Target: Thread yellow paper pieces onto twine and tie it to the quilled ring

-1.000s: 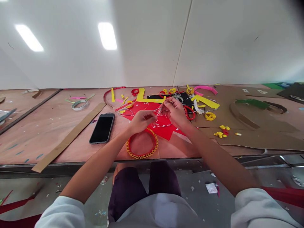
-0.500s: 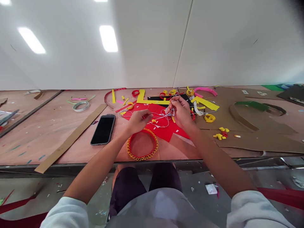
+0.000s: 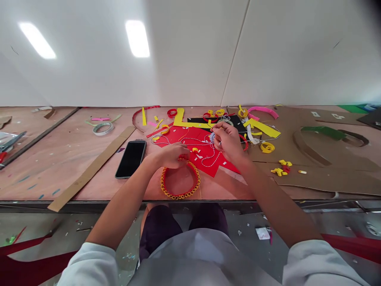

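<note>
A red ring edged with small yellow paper coils (image 3: 195, 189) lies at the table's front edge. My left hand (image 3: 175, 155) is closed at the ring's far rim, its fingertips against it. Farther right, my right hand (image 3: 228, 139) is raised over the red paper (image 3: 208, 169) with thumb and finger pinched; what is between them is too small to make out. Black-and-white twisted string (image 3: 212, 163) trails in loops over the red paper. A bundle of that string shows beside my right fingers. Yellow strips (image 3: 193, 124) and black paper lie behind.
A phone (image 3: 131, 159), a long cardboard strip (image 3: 92, 171) and a tape roll (image 3: 102, 128) lie on the left. At right are yellow coils (image 3: 267, 147), small yellow and red pieces (image 3: 279, 171) and cardboard sheets (image 3: 309, 178). A wall rises behind the table.
My left hand has moved down onto the far rim of the ring. The string that stretched between my hands now lies loose on the red paper. The view has shifted slightly.
</note>
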`<action>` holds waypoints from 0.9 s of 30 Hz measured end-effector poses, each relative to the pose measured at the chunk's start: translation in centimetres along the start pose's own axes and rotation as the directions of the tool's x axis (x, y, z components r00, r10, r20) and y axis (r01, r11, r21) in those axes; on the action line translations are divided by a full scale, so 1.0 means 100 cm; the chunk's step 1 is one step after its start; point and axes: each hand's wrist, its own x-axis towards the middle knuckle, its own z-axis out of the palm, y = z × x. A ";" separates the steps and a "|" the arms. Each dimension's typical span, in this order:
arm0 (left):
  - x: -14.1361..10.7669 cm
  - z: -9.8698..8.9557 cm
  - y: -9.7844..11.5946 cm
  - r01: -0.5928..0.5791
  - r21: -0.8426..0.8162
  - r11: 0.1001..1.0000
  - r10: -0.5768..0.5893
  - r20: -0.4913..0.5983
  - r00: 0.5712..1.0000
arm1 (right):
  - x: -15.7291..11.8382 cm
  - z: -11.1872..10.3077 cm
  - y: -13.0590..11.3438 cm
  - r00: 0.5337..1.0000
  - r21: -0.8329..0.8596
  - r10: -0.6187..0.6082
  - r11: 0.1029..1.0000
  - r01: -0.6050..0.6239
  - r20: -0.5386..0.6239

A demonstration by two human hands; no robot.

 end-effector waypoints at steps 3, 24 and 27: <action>-0.001 0.001 -0.001 -0.015 -0.064 0.998 0.014 -0.010 1.000 | 0.000 0.000 0.005 0.999 -0.076 -0.022 0.997 0.025 0.041; -0.009 -0.013 0.019 -0.121 -0.356 0.927 -0.136 -0.618 0.775 | -0.038 0.004 -0.004 0.516 -0.665 -0.740 0.126 0.736 0.431; -0.009 -0.012 0.024 -0.093 -0.360 0.928 -0.169 -0.631 0.757 | -0.041 0.010 0.001 0.444 -0.660 -0.748 0.011 0.751 0.493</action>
